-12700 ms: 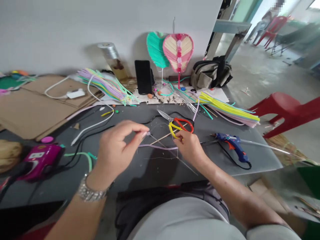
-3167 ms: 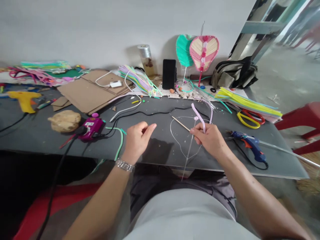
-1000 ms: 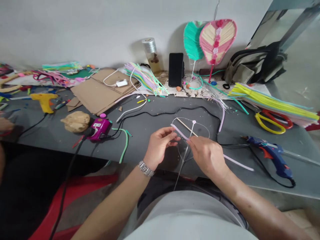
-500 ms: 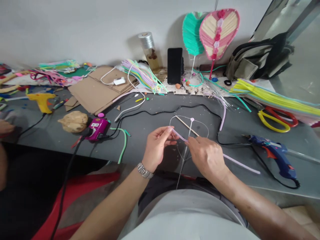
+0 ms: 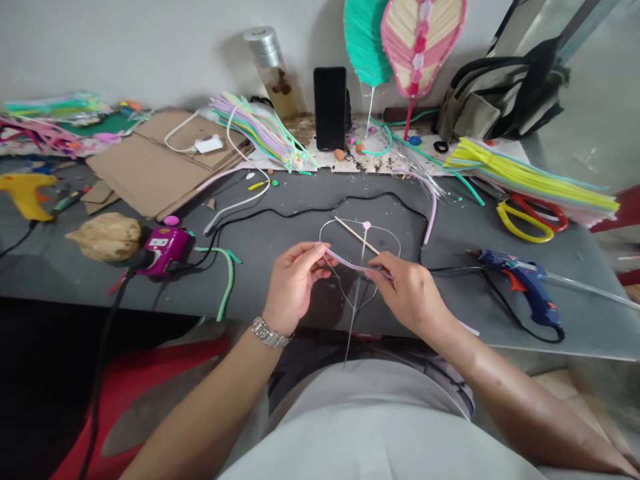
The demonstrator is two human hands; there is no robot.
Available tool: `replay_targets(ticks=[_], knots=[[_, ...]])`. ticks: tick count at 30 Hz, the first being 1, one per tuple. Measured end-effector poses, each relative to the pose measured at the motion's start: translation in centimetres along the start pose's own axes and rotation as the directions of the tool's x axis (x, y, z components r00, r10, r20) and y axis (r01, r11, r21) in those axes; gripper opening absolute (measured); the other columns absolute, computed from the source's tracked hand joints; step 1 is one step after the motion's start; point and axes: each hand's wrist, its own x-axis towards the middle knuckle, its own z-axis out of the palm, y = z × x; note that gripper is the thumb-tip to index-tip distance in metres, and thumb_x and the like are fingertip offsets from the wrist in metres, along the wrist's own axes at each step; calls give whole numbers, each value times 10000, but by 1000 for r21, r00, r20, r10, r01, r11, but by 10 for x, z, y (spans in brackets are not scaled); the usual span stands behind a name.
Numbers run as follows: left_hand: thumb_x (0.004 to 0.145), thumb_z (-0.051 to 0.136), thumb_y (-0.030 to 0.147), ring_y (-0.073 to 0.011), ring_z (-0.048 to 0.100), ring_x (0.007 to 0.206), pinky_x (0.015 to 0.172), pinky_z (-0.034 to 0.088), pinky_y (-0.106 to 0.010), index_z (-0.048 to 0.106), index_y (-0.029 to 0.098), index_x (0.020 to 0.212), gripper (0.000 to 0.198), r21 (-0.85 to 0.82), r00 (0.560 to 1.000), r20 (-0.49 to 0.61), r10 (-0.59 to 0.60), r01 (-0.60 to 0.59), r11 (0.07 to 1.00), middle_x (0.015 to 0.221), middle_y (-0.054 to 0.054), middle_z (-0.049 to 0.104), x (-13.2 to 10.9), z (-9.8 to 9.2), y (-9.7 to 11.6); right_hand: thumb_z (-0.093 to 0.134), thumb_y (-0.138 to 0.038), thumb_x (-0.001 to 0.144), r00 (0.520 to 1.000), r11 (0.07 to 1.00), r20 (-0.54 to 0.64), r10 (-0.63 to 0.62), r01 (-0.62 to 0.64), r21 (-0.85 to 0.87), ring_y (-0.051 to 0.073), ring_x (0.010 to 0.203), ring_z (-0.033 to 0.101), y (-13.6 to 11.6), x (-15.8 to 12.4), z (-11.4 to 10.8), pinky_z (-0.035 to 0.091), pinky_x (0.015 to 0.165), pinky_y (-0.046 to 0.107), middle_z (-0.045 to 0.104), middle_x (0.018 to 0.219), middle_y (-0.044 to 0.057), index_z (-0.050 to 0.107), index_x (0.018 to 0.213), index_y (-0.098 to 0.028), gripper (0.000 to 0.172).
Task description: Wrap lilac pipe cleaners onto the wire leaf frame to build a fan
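My left hand (image 5: 295, 283) pinches one end of a lilac pipe cleaner (image 5: 350, 265) at the left side of a thin leaf-shaped wire frame (image 5: 383, 230). My right hand (image 5: 407, 293) pinches the same pipe cleaner further along, over the frame's middle. The strand sags slightly between the two hands. A wooden skewer (image 5: 353, 233) lies across the frame, and a small lilac bead (image 5: 367, 225) sits at the top of its centre wire. The frame rests on the dark grey table (image 5: 280, 240), its stem hanging over the near edge.
A blue glue gun (image 5: 520, 280) and yellow-red scissors (image 5: 530, 217) lie to the right. Bundles of pipe cleaners (image 5: 530, 177) line the back, beside a phone (image 5: 330, 107), a bottle (image 5: 273, 70), two finished leaf fans (image 5: 417, 37) and a bag (image 5: 500, 97). A purple device (image 5: 163, 243), cardboard (image 5: 160, 160), and a yellow glue gun (image 5: 25, 193) sit on the left.
Both hands have come together on the lilac pipe cleaner over the wire frame. The strand's long tail to the right has shortened, now mostly hidden behind my right hand. The camera has tilted downward.
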Motion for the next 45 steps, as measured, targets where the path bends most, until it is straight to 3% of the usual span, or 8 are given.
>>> replay_targets(ticks=[5,14,28,37,40,45], knots=[[706,851,327,-143,690,712,567,505,-209,753,150,823,234,-4,1000,6,-15,15,1000,754,-41,721,-4,0,-1,550,-189,958,998,988,-9,-67,67,139,137,686,577,5,-2,-3,366,660,259,681,778,0,660,869,-213,144],[708,856,354,-150,694,722,606,549,-241,751,144,858,279,-3,1000,-1,-14,14,1000,765,-41,720,-7,-4,-6,477,-181,986,980,980,10,-196,196,36,173,798,626,12,2,5,397,726,280,693,834,37,655,863,-212,218],[694,876,381,-146,687,685,588,543,-235,756,157,811,280,63,997,-50,55,-52,997,730,-31,718,-10,-2,-5,513,-161,952,983,983,23,-181,181,18,160,735,584,12,7,8,363,677,278,671,825,25,639,898,-205,144],[718,867,368,-164,721,742,614,561,-243,749,162,812,255,42,1000,-27,11,-10,999,824,-53,756,-9,-5,-5,500,-108,935,967,968,52,-250,248,38,173,791,588,15,8,10,379,732,289,664,817,38,633,820,-198,197],[733,863,364,-156,716,740,610,561,-236,747,163,811,245,34,1000,-20,9,-8,999,815,-49,751,-10,-5,-4,541,-135,929,972,972,51,-229,226,60,168,768,583,13,8,8,382,728,289,672,819,31,640,838,-198,149],[726,866,363,-153,712,732,609,555,-233,747,162,821,252,19,1000,-21,2,-2,1000,800,-46,751,-12,-3,-5,606,-198,926,995,971,37,-95,85,223,131,656,538,7,9,7,368,651,269,655,762,-19,652,873,-213,72]])
